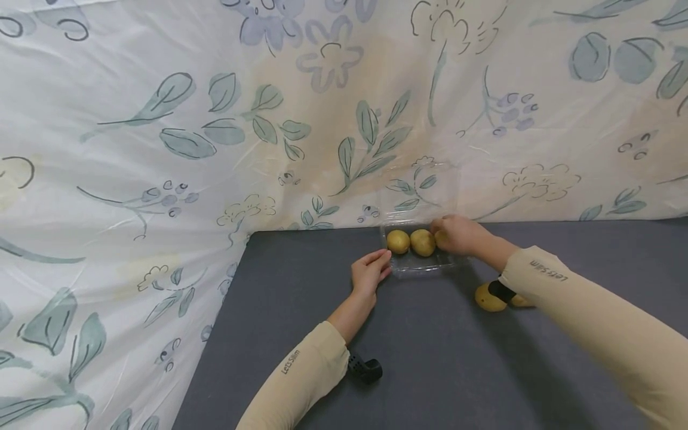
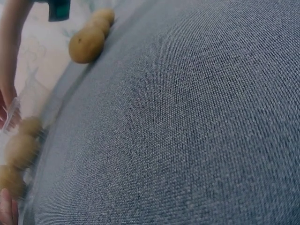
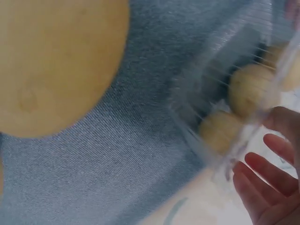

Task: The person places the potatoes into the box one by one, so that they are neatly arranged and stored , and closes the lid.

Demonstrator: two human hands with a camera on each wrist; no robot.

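A clear plastic box (image 1: 424, 272) with its lid (image 1: 419, 185) raised stands at the back of the table. Inside, potatoes (image 1: 398, 242) lie in a row, the rightmost partly hidden by my right hand (image 1: 457, 234). My left hand (image 1: 369, 272) pinches the box's left front corner. In the left wrist view only the fingertips (image 2: 5, 206) of that hand show, beside a blurred potato (image 2: 21, 151). My right hand (image 3: 267, 183) is at the box's right end, loosely spread fingers touching the rim, with two potatoes (image 3: 220, 131) just past the fingertips.
More potatoes (image 1: 490, 297) lie on the dark grey cloth (image 1: 430, 346) under my right forearm, which partly covers them. A flower-printed curtain (image 1: 322, 119) rises behind the table and along its left side. A black device (image 1: 365, 369) is strapped under my left wrist.
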